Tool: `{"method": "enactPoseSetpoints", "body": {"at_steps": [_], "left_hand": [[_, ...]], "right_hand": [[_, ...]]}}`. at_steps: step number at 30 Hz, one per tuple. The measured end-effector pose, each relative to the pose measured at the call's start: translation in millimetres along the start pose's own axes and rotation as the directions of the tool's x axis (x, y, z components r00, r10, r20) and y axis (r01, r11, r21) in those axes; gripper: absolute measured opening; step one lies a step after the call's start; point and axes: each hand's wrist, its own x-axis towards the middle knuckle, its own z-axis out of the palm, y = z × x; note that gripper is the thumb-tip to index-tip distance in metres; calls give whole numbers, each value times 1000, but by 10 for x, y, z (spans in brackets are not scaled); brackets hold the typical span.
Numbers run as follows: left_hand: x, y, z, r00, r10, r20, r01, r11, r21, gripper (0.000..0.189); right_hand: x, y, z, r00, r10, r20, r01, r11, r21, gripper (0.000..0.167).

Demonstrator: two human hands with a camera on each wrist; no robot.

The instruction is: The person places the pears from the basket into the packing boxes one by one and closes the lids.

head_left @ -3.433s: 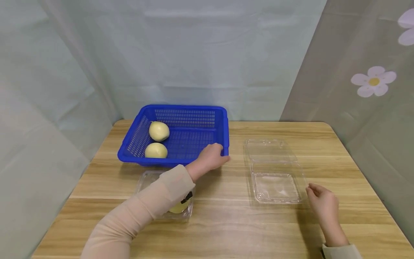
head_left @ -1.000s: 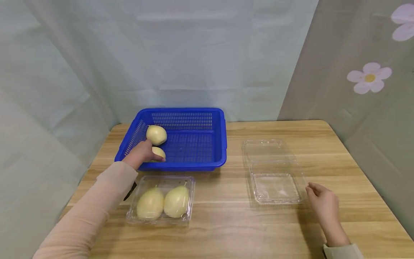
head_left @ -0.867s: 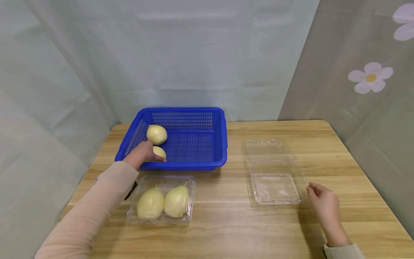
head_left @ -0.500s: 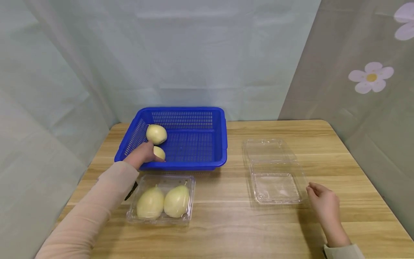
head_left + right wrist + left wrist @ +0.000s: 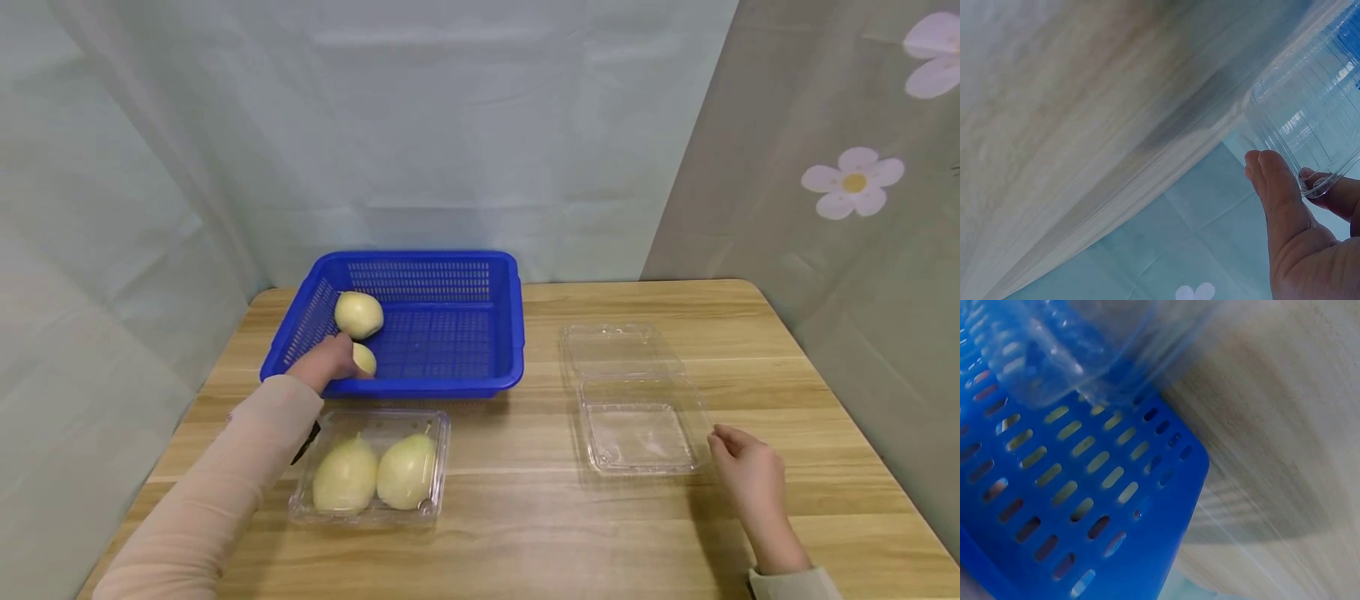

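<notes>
My left hand (image 5: 327, 360) reaches over the near rim of the blue basket (image 5: 431, 387) and grips the nearer pale yellow pear (image 5: 364, 358), covering its left side. A second pear (image 5: 359, 315) lies just behind it. Through the basket's slotted wall (image 5: 1079, 487) in the left wrist view, bits of fingers and pear show. My right hand (image 5: 753, 483) pinches the right edge of an unfolded clear plastic clamshell box (image 5: 641, 437) with nothing inside. In the right wrist view, thumb and fingers meet at the rim of the clear box (image 5: 1310, 144).
In front of the basket stands a lidded clear clamshell (image 5: 386, 418) holding two pears, its left side close to my left sleeve (image 5: 247, 467). Everything stands on a wooden table (image 5: 517, 517), with a pale curtain (image 5: 465, 150) behind.
From near the basket's right front corner, my left hand has moved left onto the nearer pear; over the last second it has hardly moved. My right hand stays on the clamshell's edge.
</notes>
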Motion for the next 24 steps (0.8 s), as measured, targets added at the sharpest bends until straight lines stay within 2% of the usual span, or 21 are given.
{"method": "enactPoseSetpoints", "body": {"at_steps": [3, 7, 17, 24], "left_hand": [[-15, -19, -25, 999, 2, 32, -2, 1000, 15, 77], [-12, -35, -42, 999, 9, 41, -10, 1000, 24, 74], [39, -23, 1, 999, 1, -33, -1, 1000, 19, 62], [30, -33, 19, 999, -5, -50, 5, 1000, -7, 62]], "right_hand": [[-3, 13, 12, 1000, -6, 2, 6, 1000, -8, 26], [-15, 27, 17, 1000, -13, 8, 13, 1000, -15, 27], [-18, 33, 34, 1000, 10, 11, -10, 1000, -5, 27], [-2, 31, 25, 1000, 13, 12, -13, 1000, 8, 28]]}}
